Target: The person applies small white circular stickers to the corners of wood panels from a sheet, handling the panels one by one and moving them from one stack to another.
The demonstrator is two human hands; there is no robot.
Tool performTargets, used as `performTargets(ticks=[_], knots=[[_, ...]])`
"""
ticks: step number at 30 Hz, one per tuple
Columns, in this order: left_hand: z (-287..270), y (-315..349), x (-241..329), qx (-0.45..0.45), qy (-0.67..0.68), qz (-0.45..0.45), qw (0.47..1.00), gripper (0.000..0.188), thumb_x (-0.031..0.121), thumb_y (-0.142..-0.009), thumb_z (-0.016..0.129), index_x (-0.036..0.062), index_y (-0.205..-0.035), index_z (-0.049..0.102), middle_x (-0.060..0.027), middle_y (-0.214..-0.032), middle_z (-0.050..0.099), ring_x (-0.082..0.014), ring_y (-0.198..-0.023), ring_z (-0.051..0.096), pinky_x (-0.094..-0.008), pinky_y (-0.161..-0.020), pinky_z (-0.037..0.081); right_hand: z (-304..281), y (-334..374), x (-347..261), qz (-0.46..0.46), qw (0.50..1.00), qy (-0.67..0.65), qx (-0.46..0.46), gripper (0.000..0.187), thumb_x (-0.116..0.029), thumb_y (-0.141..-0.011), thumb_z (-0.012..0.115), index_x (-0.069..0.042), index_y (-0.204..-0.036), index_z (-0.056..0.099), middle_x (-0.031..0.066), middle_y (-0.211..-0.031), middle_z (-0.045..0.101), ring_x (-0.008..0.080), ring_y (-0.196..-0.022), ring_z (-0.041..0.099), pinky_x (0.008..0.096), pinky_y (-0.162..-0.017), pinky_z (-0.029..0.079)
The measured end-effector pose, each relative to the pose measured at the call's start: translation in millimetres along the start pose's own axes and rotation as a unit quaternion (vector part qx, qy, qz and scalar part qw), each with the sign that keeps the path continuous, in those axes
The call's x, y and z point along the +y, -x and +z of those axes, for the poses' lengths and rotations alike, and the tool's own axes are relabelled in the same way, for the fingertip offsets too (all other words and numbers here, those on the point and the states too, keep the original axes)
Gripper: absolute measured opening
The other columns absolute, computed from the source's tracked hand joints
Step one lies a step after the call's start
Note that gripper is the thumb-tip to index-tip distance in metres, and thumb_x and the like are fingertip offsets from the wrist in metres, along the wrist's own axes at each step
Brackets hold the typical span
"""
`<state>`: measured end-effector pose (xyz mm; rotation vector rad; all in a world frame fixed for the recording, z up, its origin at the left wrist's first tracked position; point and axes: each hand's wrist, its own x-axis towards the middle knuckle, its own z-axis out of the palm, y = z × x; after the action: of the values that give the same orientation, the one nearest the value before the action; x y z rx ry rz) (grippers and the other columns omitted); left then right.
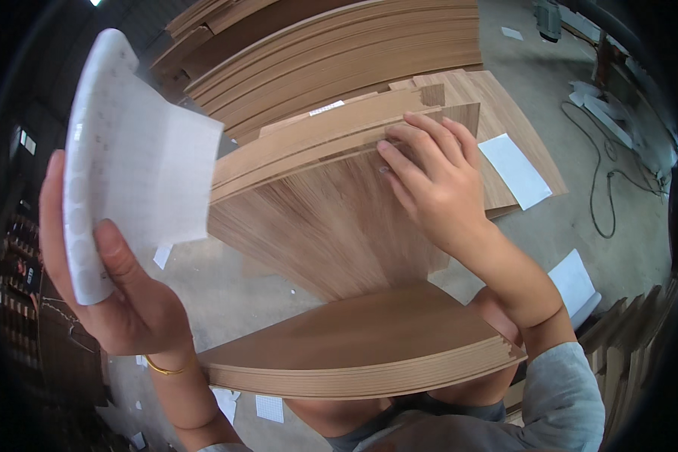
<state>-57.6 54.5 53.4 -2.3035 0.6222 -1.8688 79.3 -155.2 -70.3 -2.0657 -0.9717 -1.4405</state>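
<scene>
In my left hand (139, 301) is a roll of white label paper (147, 151). My thumb and fingers close round its lower end, and a loose flap hangs out to the right. Faint rounded outlines show along its outer side. My right hand (441, 169) rests its spread fingertips at the upper edge of a wood-grain panel (316, 218), which stands on edge before me. A tiny pale spot sits beside the lowest fingertip; too small to make out. Directly behind that panel, more boards (309, 147) stand on edge.
Nearer my legs leans a stack of brown boards (361, 361). Behind are a tall pile of long boards (346, 60) and a wood-grain board (497, 113) with a white sheet (516, 169) on it. Paper scraps and a dark cable (606, 188) lie on the grey floor.
</scene>
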Motion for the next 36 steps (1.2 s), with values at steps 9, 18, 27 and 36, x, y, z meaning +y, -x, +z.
performTargets(ticks=[9, 18, 27, 36], knots=[[-29.5, -16.5, 5.1, -0.087, -0.335, 0.15, 0.926, 0.016, 0.003, -0.084, 0.052, -0.0042, -0.099, 0.055, -0.0141, -0.107, 0.059, -0.0206, -0.088, 0.056, -0.0301, -0.075, 0.045, -57.4, -16.3, 2.7, 0.007, 0.939, -0.256, -0.231, 0.01, -0.009, -0.066, 0.064, -0.006, -0.075, 0.061, 0.0026, -0.078, 0.06, 0.02, -0.074, 0.058, 0.033, -0.073, 0.045], [26.9, 22.1, 40.7, -0.335, 0.409, -0.298, 0.795, 0.023, 0.005, -0.087, 0.047, -0.007, -0.106, 0.054, -0.0133, -0.11, 0.055, -0.0193, -0.1, 0.053, -0.0287, -0.086, 0.041, -39.9, -22.5, -16.8, -0.052, 0.868, -0.493, -0.009, 0.013, -0.012, -0.068, 0.067, -0.01, -0.081, 0.065, 0.0039, -0.083, 0.062, 0.0157, -0.065, 0.058, 0.0253, -0.052, 0.044], [34.7, 35.2, 46.9, -0.382, 0.553, -0.493, 0.552, 0.028, 0.006, -0.088, 0.041, -0.0068, -0.112, 0.05, -0.0072, -0.123, 0.043, -0.0106, -0.104, 0.042, -0.0236, -0.088, 0.033, -6.2, -9.7, -36.4, -0.021, 0.947, -0.306, 0.095, 0.018, -0.006, -0.059, 0.07, -0.007, -0.075, 0.06, 0.0039, -0.081, 0.061, 0.0164, -0.061, 0.055, 0.0246, -0.048, 0.043], [39.3, 39.4, 43.6, -0.42, 0.541, -0.477, 0.551, 0.026, 0.009, -0.087, 0.043, -0.007, -0.106, 0.053, -0.0055, -0.117, 0.045, -0.0083, -0.09, 0.042, -0.0211, -0.077, 0.034, -2.0, -3.2, -31.5, -0.045, 0.946, -0.314, 0.069, 0.023, -0.008, -0.059, 0.071, -0.006, -0.077, 0.057, 0.0041, -0.082, 0.06, 0.0178, -0.06, 0.054, 0.0255, -0.049, 0.044]])
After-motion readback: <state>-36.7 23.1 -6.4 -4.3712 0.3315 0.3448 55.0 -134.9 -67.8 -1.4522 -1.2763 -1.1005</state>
